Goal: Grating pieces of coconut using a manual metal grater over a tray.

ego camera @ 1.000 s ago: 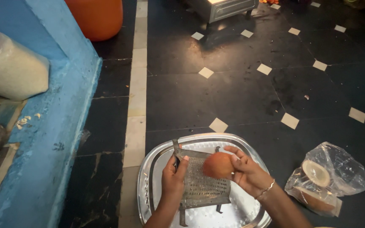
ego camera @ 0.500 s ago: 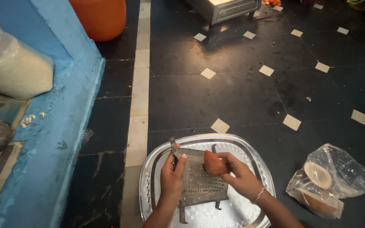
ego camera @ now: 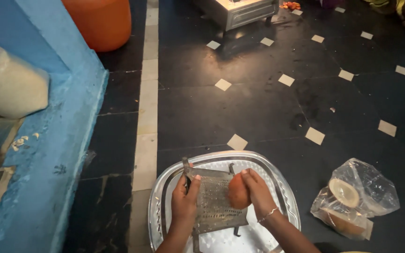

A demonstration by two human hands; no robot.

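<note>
Fingers (ego camera: 251,180) of my right hand (ego camera: 258,194) clamp the hard, rounded brown piece (ego camera: 237,191); left hand (ego camera: 183,201) grips the stiff metal grater (ego camera: 214,206) by its top edge, mid-tray (ego camera: 158,206).

A clear plastic bag (ego camera: 355,199) lay on the dark floor, to the right of the right hand (ego camera: 258,192) and apart from it. It was crumpled and glossy, and through it showed two round brown pieces, the upper one turned with its pale cut face up.

Far to the left of the left hand (ego camera: 183,201), and higher in the view, a second clear plastic bag (ego camera: 6,84) rested on the blue ledge. It was bulging, rounded and filled with something whitish. No labels, signs or screens showed.
</note>
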